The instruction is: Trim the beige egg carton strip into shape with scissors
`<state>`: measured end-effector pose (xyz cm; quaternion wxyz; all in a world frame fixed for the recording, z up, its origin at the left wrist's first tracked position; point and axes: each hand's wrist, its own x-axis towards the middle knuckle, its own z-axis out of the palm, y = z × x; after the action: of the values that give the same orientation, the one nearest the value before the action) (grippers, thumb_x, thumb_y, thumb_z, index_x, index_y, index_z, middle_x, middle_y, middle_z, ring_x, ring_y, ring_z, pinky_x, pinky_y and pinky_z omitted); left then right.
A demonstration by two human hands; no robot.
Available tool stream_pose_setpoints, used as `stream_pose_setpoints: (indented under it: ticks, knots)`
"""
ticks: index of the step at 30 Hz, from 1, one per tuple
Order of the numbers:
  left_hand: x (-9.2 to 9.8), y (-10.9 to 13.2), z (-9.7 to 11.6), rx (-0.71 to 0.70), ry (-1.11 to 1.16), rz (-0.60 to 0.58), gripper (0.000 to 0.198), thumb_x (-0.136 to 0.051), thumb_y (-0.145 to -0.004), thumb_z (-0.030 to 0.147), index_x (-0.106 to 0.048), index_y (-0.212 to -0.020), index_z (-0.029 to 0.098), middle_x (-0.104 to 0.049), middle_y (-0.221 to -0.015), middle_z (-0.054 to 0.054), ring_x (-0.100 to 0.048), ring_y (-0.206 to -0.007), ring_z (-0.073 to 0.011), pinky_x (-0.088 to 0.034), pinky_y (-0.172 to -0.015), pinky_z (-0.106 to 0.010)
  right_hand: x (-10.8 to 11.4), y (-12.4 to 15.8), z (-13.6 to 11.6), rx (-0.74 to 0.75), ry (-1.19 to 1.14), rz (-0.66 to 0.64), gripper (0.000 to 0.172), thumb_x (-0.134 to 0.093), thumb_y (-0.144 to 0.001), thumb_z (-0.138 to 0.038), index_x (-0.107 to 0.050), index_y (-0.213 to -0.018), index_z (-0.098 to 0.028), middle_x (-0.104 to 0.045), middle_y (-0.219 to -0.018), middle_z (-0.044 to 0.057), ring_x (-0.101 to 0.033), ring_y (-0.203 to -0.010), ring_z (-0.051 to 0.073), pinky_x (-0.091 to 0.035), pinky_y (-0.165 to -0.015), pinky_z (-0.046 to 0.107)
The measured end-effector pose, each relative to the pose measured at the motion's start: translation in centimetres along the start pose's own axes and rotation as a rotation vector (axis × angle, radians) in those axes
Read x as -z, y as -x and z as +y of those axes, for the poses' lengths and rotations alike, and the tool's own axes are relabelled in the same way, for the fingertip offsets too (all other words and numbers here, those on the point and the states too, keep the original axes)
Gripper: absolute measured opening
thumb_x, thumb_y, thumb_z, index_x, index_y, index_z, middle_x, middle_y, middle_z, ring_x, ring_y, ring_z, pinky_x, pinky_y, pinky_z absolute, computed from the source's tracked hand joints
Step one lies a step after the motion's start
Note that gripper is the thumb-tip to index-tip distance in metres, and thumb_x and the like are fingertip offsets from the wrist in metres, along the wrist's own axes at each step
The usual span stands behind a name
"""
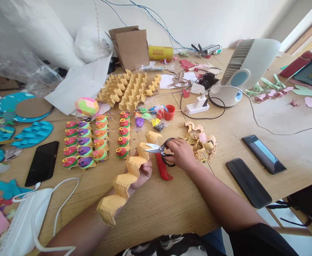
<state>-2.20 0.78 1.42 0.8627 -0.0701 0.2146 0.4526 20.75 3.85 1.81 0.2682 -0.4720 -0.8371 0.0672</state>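
My left hand (144,173) grips a strip of yellow egg carton (125,179) from behind, with most of its fingers hidden by the cups. In my right hand (181,153) is a pair of scissors (161,148) with black handles, its blades pointing left across the strip's upper end. A red curved piece (163,167) lies on the table just under the scissors. Beyond the strip's far end sits another yellow carton piece (153,136). Carton scraps and crumbs (201,142) are piled right of my right hand.
Rows of painted carton caterpillars (86,142) stand at the left. Yellow egg trays (129,89), a red cup (169,112) and a power strip (197,107) lie farther back. A white fan (245,67) stands at the back right. Phones (249,181) lie on both sides.
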Motion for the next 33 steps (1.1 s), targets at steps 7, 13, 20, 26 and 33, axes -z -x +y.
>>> stream_pose_setpoints:
  ticks: [7,13,20,26,33]
  knots:
    - [-0.2,0.2,-0.1,0.007,0.004,-0.032,0.02,-0.058,-0.1,0.014,-0.07,-0.111,0.024,-0.062,-0.066,0.004,-0.066,-0.057,-0.0089,-0.051,-0.052,-0.011,0.2,-0.1,-0.2,0.011,0.017,-0.022,0.026,-0.079,-0.089,-0.043,-0.066,-0.092,-0.021,-0.073,-0.087,0.007,-0.061,-0.084,0.024,-0.037,-0.075,0.034]
    - [-0.9,0.4,-0.3,-0.017,0.01,0.0,0.023,-0.057,-0.1,0.011,-0.072,-0.111,0.024,-0.056,-0.059,0.006,-0.064,-0.054,-0.0082,-0.049,-0.051,-0.01,0.2,-0.1,-0.1,0.006,0.025,-0.052,0.027,-0.078,-0.09,-0.044,-0.066,-0.093,-0.02,-0.073,-0.088,0.008,-0.061,-0.084,0.024,-0.036,-0.075,0.034]
    - [-1.5,0.4,-0.5,-0.034,0.014,0.035,0.018,-0.057,-0.099,0.01,-0.071,-0.105,0.022,-0.049,-0.055,0.007,-0.063,-0.052,-0.0074,-0.048,-0.049,-0.008,0.4,-0.3,-0.3,-0.015,0.042,-0.07,0.026,-0.078,-0.09,-0.044,-0.066,-0.091,-0.02,-0.074,-0.088,0.008,-0.061,-0.084,0.025,-0.035,-0.075,0.033]
    - [-1.6,0.4,-0.5,-0.02,0.05,0.045,0.023,-0.052,-0.102,0.011,-0.071,-0.104,0.022,-0.054,-0.055,0.006,-0.064,-0.051,-0.0085,-0.049,-0.048,-0.01,0.5,-0.4,-0.3,-0.021,0.035,-0.088,0.025,-0.076,-0.092,-0.043,-0.066,-0.091,-0.02,-0.074,-0.087,0.009,-0.061,-0.084,0.025,-0.034,-0.075,0.033]
    - [-1.3,0.4,-0.5,-0.006,0.049,0.015,0.022,-0.059,-0.098,0.01,-0.071,-0.111,0.024,-0.057,-0.056,0.006,-0.065,-0.052,-0.0086,-0.05,-0.048,-0.009,0.6,-0.3,-0.2,-0.009,0.036,-0.094,0.025,-0.077,-0.091,-0.042,-0.066,-0.09,-0.019,-0.073,-0.086,0.008,-0.06,-0.082,0.024,-0.034,-0.074,0.032]
